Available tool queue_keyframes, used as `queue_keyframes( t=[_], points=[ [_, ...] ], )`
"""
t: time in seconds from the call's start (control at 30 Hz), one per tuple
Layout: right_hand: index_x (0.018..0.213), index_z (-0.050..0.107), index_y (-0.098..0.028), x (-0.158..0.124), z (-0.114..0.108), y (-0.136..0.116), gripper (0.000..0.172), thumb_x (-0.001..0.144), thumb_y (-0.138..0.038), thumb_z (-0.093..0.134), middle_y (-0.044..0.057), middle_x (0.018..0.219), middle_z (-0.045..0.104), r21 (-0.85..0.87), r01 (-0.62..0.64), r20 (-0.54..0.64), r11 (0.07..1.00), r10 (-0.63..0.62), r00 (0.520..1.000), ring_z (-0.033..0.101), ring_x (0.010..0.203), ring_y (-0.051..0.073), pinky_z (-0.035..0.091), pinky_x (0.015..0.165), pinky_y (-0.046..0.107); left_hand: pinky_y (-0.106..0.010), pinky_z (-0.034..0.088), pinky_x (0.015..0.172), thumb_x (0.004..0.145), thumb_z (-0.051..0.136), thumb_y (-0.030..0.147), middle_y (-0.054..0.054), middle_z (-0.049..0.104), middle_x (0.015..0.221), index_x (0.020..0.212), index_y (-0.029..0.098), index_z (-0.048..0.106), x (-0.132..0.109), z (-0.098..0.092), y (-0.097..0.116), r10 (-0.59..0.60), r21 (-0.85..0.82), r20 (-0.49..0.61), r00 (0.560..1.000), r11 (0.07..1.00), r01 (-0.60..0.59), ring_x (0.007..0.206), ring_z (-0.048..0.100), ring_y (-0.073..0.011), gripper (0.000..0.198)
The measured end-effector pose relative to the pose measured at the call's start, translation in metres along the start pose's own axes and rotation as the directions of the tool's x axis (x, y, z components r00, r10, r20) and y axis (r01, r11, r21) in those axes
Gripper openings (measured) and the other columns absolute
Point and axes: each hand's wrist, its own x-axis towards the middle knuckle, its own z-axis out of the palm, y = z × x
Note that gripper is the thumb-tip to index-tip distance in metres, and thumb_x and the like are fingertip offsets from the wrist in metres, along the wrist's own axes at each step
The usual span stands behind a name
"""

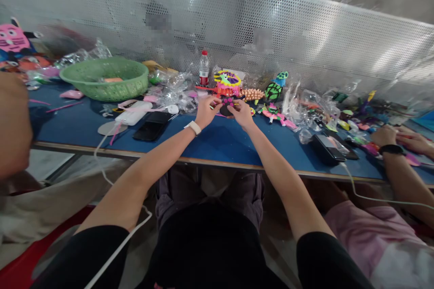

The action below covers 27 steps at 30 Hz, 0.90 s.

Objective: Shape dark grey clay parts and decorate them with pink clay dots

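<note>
Blue tabletop [224, 144], arranged near to far about the red-capped bottle [204, 68]. Nearer and left of the bottle: black smartphone [152, 126], then white corded device [134, 115]. Nearer and slightly right of the bottle: dark disc [225, 109] with magenta dots, pinched between thumb and fingers of the right hand [241, 113]; fingertips of the left hand [206, 111] bunched at the opposite edge, exact grip impossible to tell. Left of the bottle: green plastic basket [117, 93]. Behind the bottle: perforated metal panel [217, 13].
</note>
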Motion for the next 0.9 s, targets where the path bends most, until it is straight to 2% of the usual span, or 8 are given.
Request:
queue_keyframes(
  t=[0.1, 0.23, 0.37, 0.47, 0.57, 0.63, 0.73, 0.9],
  points=[
    [0.114, 0.066, -0.027, 0.0, 0.0, 0.0, 0.048, 0.089, -0.059, 0.091, 0.007, 0.115, 0.085, -0.018, -0.007, -0.002, 1.0, 0.007, 1.0, 0.086, 0.114, 0.03, 0.077, 0.095, 0.046, -0.037, 0.068, 0.086, 0.111, 0.082, 0.034, -0.01, 0.086, 0.109, 0.102, 0.022, 0.082, -0.001, 0.001, 0.002, 0.022, 0.02, 0.015, 1.0, 1.0, -0.022, 0.086, 0.079, -0.0208, 0.015],
    [0.115, 0.066, -0.027, -0.001, 0.001, 0.002, 0.042, 0.09, -0.05, 0.09, 0.006, 0.112, 0.084, 0.007, 0.005, 0.011, 1.0, -0.006, 1.0, 0.086, 0.113, 0.03, 0.078, 0.097, 0.047, -0.039, 0.069, 0.086, 0.107, 0.088, 0.039, -0.01, 0.086, 0.111, 0.104, 0.021, 0.083, -0.002, 0.004, 0.0, 0.0, 0.032, -0.008, 1.0, 0.999, 0.001, 0.085, 0.079, -0.0214, 0.018],
    [0.114, 0.066, -0.028, 0.001, 0.005, 0.008, 0.041, 0.088, -0.045, 0.093, 0.006, 0.111, 0.084, 0.05, 0.037, 0.038, 0.998, -0.039, 0.999, 0.085, 0.113, 0.03, 0.078, 0.101, 0.051, -0.043, 0.07, 0.095, 0.107, 0.087, 0.031, -0.01, 0.087, 0.109, 0.103, 0.022, 0.084, 0.0, 0.006, -0.006, -0.006, 0.067, -0.044, 0.999, 0.998, 0.009, 0.096, 0.082, -0.0255, 0.01],
    [0.114, 0.067, -0.028, 0.004, 0.008, 0.015, 0.047, 0.085, -0.049, 0.097, 0.006, 0.108, 0.083, 0.075, 0.061, 0.044, 0.995, -0.065, 0.997, 0.085, 0.113, 0.031, 0.078, 0.101, 0.053, -0.046, 0.069, 0.103, 0.107, 0.084, 0.025, -0.011, 0.088, 0.11, 0.101, 0.022, 0.086, 0.002, 0.007, -0.009, 0.021, 0.073, -0.067, 0.998, 0.997, -0.016, 0.105, 0.084, -0.0279, 0.007],
    [0.112, 0.066, -0.028, 0.008, 0.011, 0.022, 0.054, 0.081, -0.056, 0.101, 0.005, 0.103, 0.082, 0.108, 0.099, 0.042, 0.989, -0.104, 0.994, 0.084, 0.109, 0.032, 0.078, 0.097, 0.055, -0.044, 0.069, 0.102, 0.105, 0.084, 0.025, -0.011, 0.089, 0.111, 0.099, 0.022, 0.086, 0.002, 0.008, -0.009, 0.02, 0.03, -0.105, 0.994, 0.999, -0.017, 0.103, 0.084, -0.0271, 0.008],
    [0.112, 0.066, -0.029, 0.011, 0.012, 0.026, 0.056, 0.08, -0.058, 0.102, 0.004, 0.102, 0.082, 0.135, 0.122, 0.04, 0.983, -0.128, 0.991, 0.085, 0.106, 0.032, 0.078, 0.096, 0.056, -0.041, 0.069, 0.096, 0.103, 0.087, 0.027, -0.011, 0.089, 0.112, 0.101, 0.022, 0.087, 0.001, 0.008, -0.008, -0.024, -0.028, -0.126, 0.992, 0.999, 0.02, 0.096, 0.082, -0.0247, 0.005],
    [0.114, 0.066, -0.03, 0.013, 0.012, 0.03, 0.053, 0.083, -0.056, 0.1, 0.005, 0.105, 0.083, 0.154, 0.135, 0.026, 0.979, -0.141, 0.99, 0.085, 0.107, 0.032, 0.079, 0.098, 0.057, -0.038, 0.067, 0.089, 0.103, 0.09, 0.031, -0.012, 0.089, 0.117, 0.109, 0.021, 0.086, 0.001, 0.009, -0.007, -0.143, -0.161, -0.128, 0.981, 0.979, 0.121, 0.092, 0.08, -0.0222, 0.012],
    [0.118, 0.066, -0.029, 0.015, 0.009, 0.029, 0.046, 0.088, -0.047, 0.096, 0.006, 0.11, 0.084, 0.125, 0.123, 0.02, 0.985, -0.126, 0.992, 0.086, 0.112, 0.032, 0.078, 0.102, 0.058, -0.042, 0.066, 0.095, 0.106, 0.091, 0.037, -0.011, 0.087, 0.102, 0.104, 0.018, 0.087, 0.004, 0.014, -0.011, -0.28, -0.358, -0.01, 0.96, 0.897, 0.258, 0.096, 0.079, -0.0251, 0.02]
  ],
)
